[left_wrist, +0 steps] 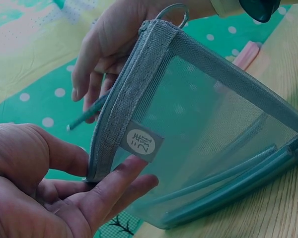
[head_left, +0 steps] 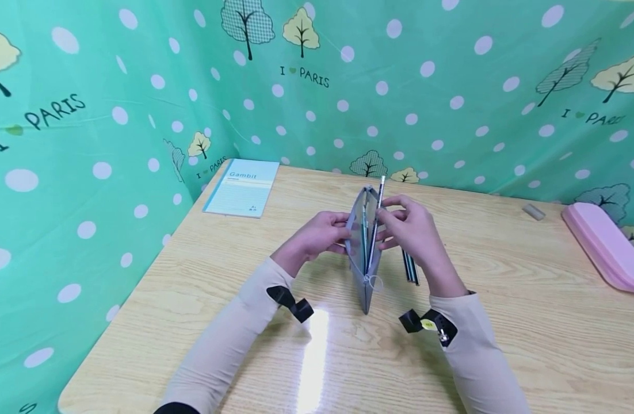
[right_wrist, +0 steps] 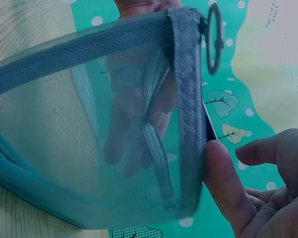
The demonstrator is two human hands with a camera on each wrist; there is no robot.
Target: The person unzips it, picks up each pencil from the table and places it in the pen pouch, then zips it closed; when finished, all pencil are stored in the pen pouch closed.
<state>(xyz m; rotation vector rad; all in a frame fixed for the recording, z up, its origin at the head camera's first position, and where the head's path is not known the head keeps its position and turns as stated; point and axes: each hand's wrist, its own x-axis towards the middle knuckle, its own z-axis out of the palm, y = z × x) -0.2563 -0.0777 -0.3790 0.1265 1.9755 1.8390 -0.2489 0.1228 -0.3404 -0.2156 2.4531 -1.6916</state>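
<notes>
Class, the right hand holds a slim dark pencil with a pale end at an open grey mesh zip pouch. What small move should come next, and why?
Probably the right hand should slide the slim dark pencil further down: its pale end juts above the open grey mesh zip pouch, which the left hand holds.

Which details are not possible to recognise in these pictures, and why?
Head: upper ends of the loose pencils, hidden behind the right hand.
Head: fine print on the Gambit notebook, too small.
Head: part of the pink pencil case, cut by the right edge.
Left wrist: far end of the mesh pouch, cut by the right edge.
</notes>
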